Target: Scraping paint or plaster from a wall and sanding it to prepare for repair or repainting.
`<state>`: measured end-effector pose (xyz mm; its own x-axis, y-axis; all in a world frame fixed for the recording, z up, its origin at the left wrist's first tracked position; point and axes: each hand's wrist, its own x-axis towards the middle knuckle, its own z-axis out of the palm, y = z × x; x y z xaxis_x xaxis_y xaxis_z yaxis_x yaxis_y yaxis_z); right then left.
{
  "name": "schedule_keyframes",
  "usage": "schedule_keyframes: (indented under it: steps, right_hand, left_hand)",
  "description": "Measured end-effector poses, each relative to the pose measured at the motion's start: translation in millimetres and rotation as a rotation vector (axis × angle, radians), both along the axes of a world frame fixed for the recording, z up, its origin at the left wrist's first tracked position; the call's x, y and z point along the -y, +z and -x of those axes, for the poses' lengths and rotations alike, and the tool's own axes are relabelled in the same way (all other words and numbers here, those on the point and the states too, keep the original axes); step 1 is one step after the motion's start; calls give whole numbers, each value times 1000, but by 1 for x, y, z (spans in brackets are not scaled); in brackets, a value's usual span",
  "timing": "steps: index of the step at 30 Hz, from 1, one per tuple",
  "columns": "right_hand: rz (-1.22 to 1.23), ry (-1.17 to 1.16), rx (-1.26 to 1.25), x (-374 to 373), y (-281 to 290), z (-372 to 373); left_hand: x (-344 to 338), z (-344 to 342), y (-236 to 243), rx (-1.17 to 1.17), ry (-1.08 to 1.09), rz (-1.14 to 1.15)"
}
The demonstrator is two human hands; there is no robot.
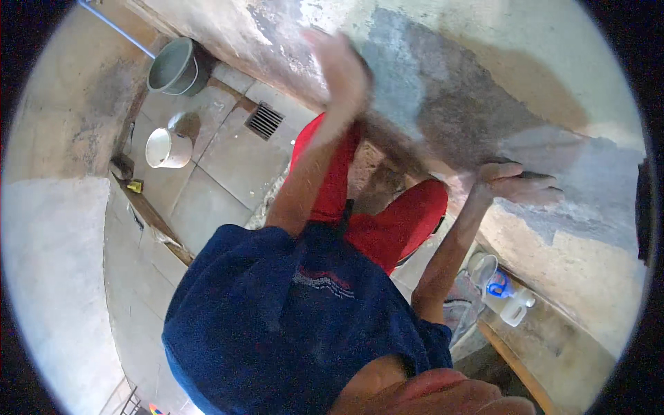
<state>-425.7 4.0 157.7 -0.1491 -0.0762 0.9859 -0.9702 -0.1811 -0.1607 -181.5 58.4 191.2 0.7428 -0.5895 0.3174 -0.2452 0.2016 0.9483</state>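
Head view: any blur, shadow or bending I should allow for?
Head view: the left hand is smeared, the right hand less so; head view: a shadow falls beside the white bucket; head view: the floor curves along its left edge.

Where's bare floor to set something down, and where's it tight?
Floor tile between the white tub, drain grate and red trousers looks mostly bare. A hand could probably pass along the wall between the left hand and right hand. Crowded: below the right hand, where the white jug and grey cloth cluster.
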Motion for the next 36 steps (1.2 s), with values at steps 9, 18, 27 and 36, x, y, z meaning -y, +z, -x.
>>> schedule_keyframes:
  steps: [9, 18, 27, 36]
  right_hand:
    - [-1, 43, 21, 0, -1, -9]
    - [-1, 31, 36, -2, -8, -2]
    - [2, -12, 54, -7, -8, 7]
    - [-8, -13, 24, 2, -4, 8]
  left_hand:
    - [62, -48, -106, -24, 103, 64]
    - [6, 26, -70, 449, -16, -121]
    - [30, -54, -29, 662, 147, 48]
    - [60, -128, 113, 810, 101, 409]
